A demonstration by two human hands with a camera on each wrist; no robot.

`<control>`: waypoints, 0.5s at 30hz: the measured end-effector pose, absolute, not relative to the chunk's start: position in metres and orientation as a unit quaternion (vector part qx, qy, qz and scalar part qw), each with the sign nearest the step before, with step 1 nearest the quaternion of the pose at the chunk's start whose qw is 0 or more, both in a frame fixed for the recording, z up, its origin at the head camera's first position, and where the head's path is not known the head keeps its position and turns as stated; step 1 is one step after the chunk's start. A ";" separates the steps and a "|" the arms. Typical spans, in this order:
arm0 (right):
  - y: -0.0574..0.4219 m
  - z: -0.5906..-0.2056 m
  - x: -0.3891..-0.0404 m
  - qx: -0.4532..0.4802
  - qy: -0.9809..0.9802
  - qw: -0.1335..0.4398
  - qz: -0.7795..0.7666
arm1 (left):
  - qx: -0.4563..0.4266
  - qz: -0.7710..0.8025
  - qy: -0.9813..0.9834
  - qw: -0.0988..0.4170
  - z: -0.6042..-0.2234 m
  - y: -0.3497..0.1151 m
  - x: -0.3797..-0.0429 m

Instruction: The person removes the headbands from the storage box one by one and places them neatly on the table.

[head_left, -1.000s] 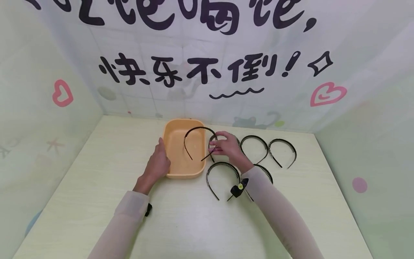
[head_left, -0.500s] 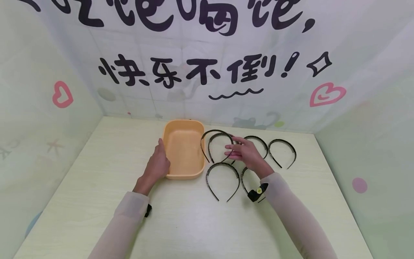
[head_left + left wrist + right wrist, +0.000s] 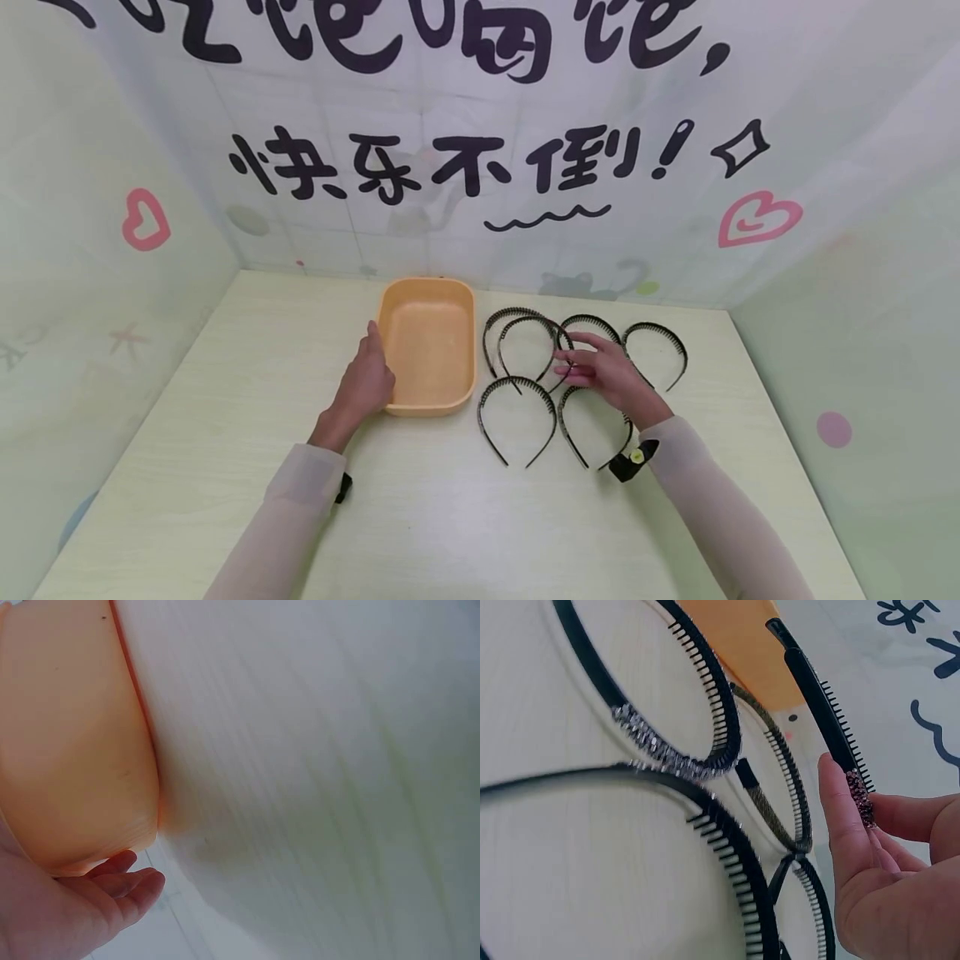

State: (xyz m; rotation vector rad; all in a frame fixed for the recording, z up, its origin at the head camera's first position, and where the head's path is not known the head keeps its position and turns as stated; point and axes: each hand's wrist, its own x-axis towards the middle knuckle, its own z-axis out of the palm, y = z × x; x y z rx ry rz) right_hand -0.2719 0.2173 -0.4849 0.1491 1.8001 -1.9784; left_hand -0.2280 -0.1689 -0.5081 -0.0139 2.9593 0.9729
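Observation:
My right hand (image 3: 607,379) pinches a toothed black headband (image 3: 817,705) by one side, thumb against fingers. Pinkish glitter covers the band where the fingers meet it in the right wrist view. In the head view this headband overlaps another black headband (image 3: 488,343) lying on the table behind it. My left hand (image 3: 366,375) grips the left side of a shallow orange plastic tray (image 3: 471,392). Its fingers (image 3: 139,892) curl at the tray's corner in the left wrist view. Nothing lies inside the tray.
More toothed headbands lie right of the tray: one (image 3: 517,380) in front, one (image 3: 564,421) under the right wrist, one (image 3: 588,317) behind the right hand, one (image 3: 678,342) at far right. Printed fabric walls (image 3: 420,242) enclose the pale table (image 3: 450,517) at back and sides.
My right hand has carried its headband rightward, from over the tray's right rim to above the headbands on the table. The left hand and tray stay put.

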 end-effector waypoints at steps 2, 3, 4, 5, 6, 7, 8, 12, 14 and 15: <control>0.224 -0.486 -0.270 0.055 0.655 0.229 -0.718 | -0.003 0.311 0.950 0.012 -0.508 -0.169 -0.228; 0.227 -0.486 -0.269 0.056 0.658 0.230 -0.714 | -0.003 0.311 0.950 0.012 -0.509 -0.169 -0.228; 0.230 -0.486 -0.268 0.059 0.660 0.230 -0.712 | -0.003 0.310 0.951 0.012 -0.509 -0.169 -0.227; 0.233 -0.487 -0.267 0.059 0.663 0.231 -0.710 | -0.002 0.310 0.951 0.012 -0.509 -0.169 -0.228; 0.237 -0.487 -0.267 0.058 0.667 0.231 -0.706 | -0.002 0.310 0.951 0.012 -0.509 -0.169 -0.228; 0.240 -0.487 -0.266 0.057 0.669 0.232 -0.704 | -0.002 0.310 0.951 0.012 -0.509 -0.169 -0.228; 0.244 -0.487 -0.265 0.056 0.671 0.233 -0.702 | -0.002 0.310 0.951 0.013 -0.509 -0.169 -0.228; 0.257 -0.487 -0.263 0.056 0.677 0.233 -0.695 | -0.002 0.311 0.950 0.014 -0.509 -0.170 -0.228; 0.263 -0.488 -0.262 0.057 0.679 0.232 -0.694 | -0.002 0.310 0.951 0.014 -0.509 -0.170 -0.228; 0.266 -0.489 -0.261 0.058 0.680 0.232 -0.694 | -0.002 0.310 0.950 0.014 -0.508 -0.170 -0.228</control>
